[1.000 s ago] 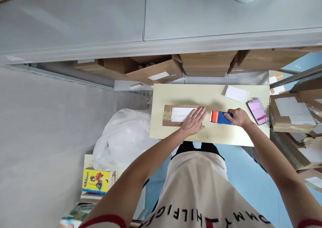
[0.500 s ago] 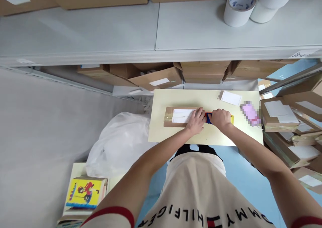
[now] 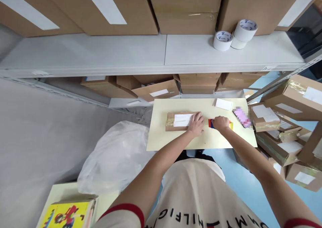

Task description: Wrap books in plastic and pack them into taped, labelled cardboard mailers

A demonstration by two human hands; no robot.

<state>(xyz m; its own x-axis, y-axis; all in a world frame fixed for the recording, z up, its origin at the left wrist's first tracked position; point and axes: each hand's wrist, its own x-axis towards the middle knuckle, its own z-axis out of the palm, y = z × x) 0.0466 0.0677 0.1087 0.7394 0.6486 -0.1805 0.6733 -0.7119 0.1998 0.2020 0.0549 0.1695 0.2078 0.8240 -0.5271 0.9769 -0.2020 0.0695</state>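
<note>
A narrow taped cardboard box (image 3: 169, 121) with white labels (image 3: 182, 120) lies on the pale yellow table (image 3: 161, 142). My left hand (image 3: 196, 123) rests flat over the box's right end, fingers spread. To its right, my right hand (image 3: 220, 123) is closed around a red, blue and yellow item (image 3: 210, 123). Its ends show on both sides of my fist, but its kind is hidden by the hand. A gap of bare table separates this item from the box.
Behind the table stands a grey shelf (image 3: 113, 53) with cartons and white tape rolls (image 3: 222, 42). A blurred pink phone-like item (image 3: 242, 116) and white labels (image 3: 223, 104) lie at the table's right. Stacked parcels (image 3: 289, 147) stand right, a white plastic bag (image 3: 113, 157) left.
My right hand and the coloured item have drawn away rightward from the box's end, opening a gap. The left hand stays on the box. The camera view has shifted, showing more of the upper shelf.
</note>
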